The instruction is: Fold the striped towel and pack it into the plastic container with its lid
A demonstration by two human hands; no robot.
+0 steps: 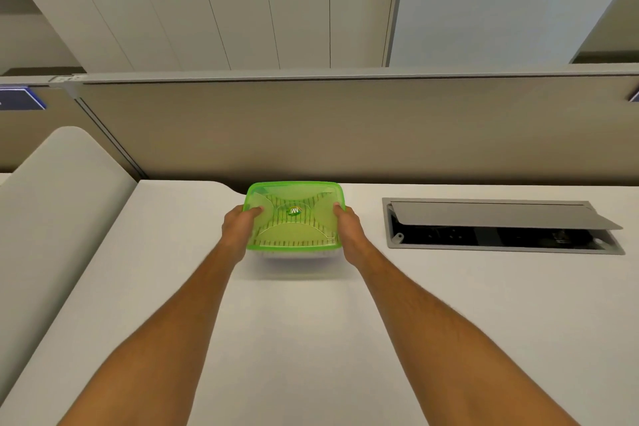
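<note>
A person's two bare arms reach forward across a pale surface toward a plastic container capped with a translucent green lid. The container sits near the far edge of the surface, close to a beige partition. Through the lid, the striped towel shows as green and cream bands, already folded inside.

The left hand grips the container's left side and the right hand grips its right side. On each, the thumb presses down on the lid's top while the fingers curl around the side; their tips are hidden underneath. Both forearms are extended, nearly straight, converging on the box.

The box looks light, since it holds only soft cloth, and its thin walls probably flex a little under a squeeze. The smooth plastic may be slippery, so holding opposite sides at the rim, as here, seems the steadiest grip.

To the right, an open cable hatch is set into the surface, well apart from the container.
</note>
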